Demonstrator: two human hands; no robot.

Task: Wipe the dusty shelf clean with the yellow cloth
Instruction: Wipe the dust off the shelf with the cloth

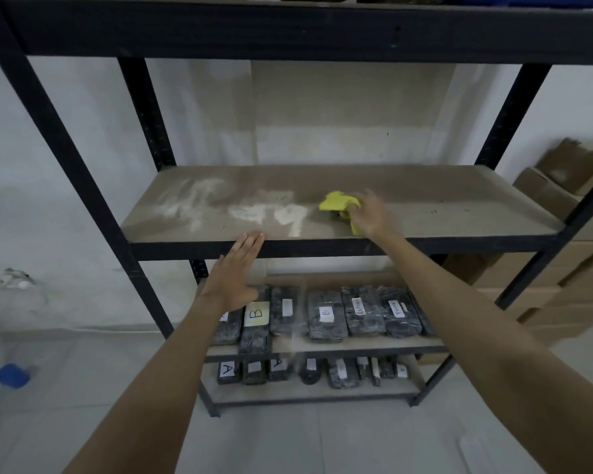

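Note:
The brown shelf board (pixel 442 206) of a black metal rack lies at chest height. White dust (pixel 254 208) streaks its left and middle part. My right hand (pixel 368 213) presses a crumpled yellow cloth (pixel 339 203) onto the board, just right of the dust. My left hand (pixel 237 271) is flat with fingers together, its fingertips touching the shelf's black front edge below the dust. It holds nothing.
Black upright posts (pixel 83 186) frame the shelf, with another shelf beam (pixel 288 29) overhead. Lower shelves hold several dark labelled packs (pixel 326 314). Cardboard boxes (pixel 562 186) stack at the right. A blue object (pixel 11 375) lies on the floor at the left.

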